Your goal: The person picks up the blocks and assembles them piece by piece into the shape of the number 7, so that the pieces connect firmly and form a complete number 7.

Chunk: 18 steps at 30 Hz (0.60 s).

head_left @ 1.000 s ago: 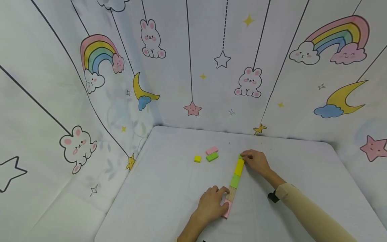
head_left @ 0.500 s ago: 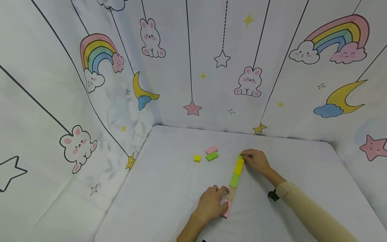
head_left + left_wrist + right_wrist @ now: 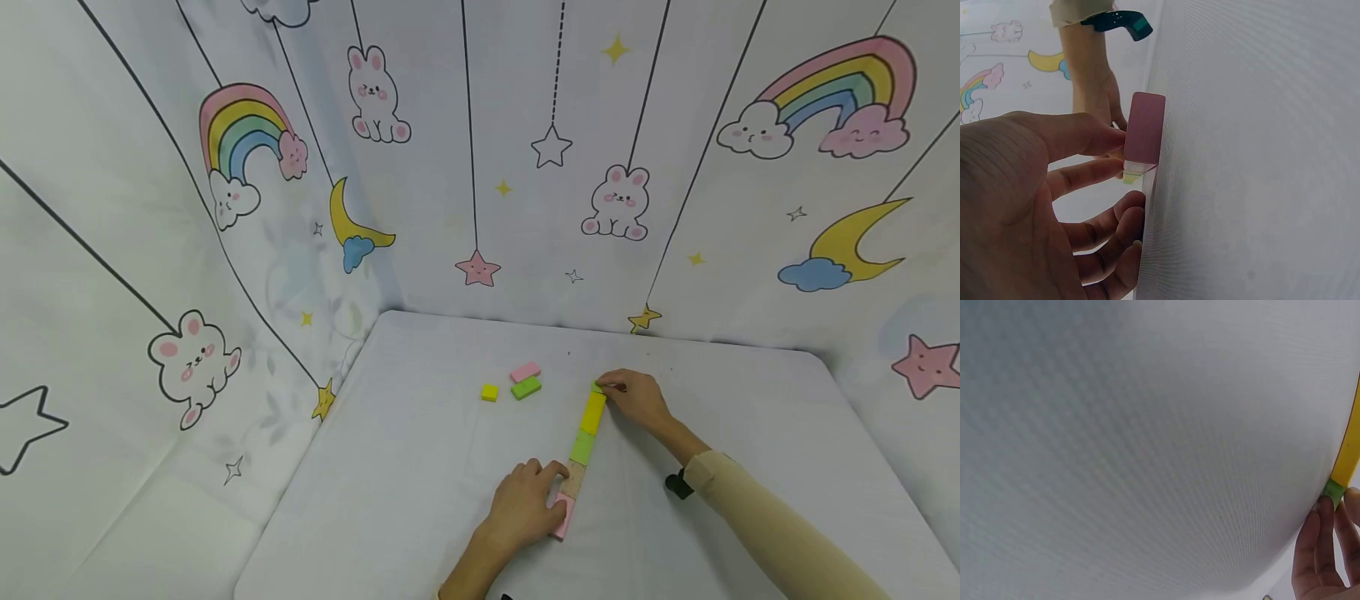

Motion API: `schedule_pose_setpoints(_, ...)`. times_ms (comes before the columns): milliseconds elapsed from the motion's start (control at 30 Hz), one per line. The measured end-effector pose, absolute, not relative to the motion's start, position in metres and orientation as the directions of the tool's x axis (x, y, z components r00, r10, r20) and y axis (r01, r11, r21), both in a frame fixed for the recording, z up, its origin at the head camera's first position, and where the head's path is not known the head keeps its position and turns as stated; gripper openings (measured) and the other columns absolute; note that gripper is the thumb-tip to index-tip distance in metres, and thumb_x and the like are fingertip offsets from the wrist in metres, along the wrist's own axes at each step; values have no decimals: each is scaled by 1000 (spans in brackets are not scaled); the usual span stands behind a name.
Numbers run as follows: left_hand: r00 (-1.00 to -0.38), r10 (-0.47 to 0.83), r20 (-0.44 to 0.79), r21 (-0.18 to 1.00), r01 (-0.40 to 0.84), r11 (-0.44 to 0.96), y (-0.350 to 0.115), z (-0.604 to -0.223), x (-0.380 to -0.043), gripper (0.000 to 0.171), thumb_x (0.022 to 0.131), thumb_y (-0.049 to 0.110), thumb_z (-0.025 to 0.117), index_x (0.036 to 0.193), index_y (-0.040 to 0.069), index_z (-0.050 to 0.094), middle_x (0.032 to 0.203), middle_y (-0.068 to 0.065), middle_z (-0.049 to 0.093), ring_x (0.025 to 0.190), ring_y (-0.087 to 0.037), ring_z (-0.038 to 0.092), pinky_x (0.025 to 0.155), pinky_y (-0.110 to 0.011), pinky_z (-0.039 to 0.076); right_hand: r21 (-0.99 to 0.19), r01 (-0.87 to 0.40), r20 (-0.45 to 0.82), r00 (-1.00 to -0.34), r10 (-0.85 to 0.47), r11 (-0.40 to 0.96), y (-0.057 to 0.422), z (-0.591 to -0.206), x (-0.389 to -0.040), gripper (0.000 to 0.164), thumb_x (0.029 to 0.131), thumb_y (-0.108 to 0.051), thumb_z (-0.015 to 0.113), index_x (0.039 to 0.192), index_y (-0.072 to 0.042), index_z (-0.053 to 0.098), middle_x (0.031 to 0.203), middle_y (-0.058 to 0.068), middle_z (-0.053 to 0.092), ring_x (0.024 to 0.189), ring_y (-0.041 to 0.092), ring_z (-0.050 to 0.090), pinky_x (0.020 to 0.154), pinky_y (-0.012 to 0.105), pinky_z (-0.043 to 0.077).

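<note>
A row of toy blocks runs away from me on the white table. Nearest is a pink block (image 3: 562, 517), followed by a plain wooden block (image 3: 573, 479), a light green block (image 3: 582, 447), a yellow block (image 3: 593, 413) and a small green block (image 3: 597, 387) at the far end. My left hand (image 3: 525, 504) rests its thumb on the pink block and its index fingertip on the wooden one; the other fingers bend toward the table in the left wrist view. My right hand (image 3: 636, 400) pinches the small green block between thumb and fingers, against the yellow block (image 3: 1349, 447).
Left of the row's far end lie a yellow cube (image 3: 490, 392), a green block (image 3: 527, 388) and a pink block (image 3: 525, 372), the last two side by side. Cloth walls (image 3: 450, 167) printed with rabbits, stars and rainbows stand behind the table (image 3: 375, 467).
</note>
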<state>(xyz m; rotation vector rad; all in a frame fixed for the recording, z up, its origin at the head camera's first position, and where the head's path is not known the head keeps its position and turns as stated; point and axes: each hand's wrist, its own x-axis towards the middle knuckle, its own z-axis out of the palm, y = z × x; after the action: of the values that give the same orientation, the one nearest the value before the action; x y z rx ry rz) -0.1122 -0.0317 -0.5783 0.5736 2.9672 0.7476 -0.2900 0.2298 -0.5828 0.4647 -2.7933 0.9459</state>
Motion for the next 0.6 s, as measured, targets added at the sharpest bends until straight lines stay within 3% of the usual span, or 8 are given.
schedule_pose_setpoints(600,-935,352,41,475,328,817,-32,-578,-113,36,91,32,71,126,30,66,89,7,51,74,-8,42,62,-24,35,-592,-317,234,-947,-219,741,232,-583,-291,18,99,-7,71,115,-8,79,118,11,76,103,32,71,88,52,57)
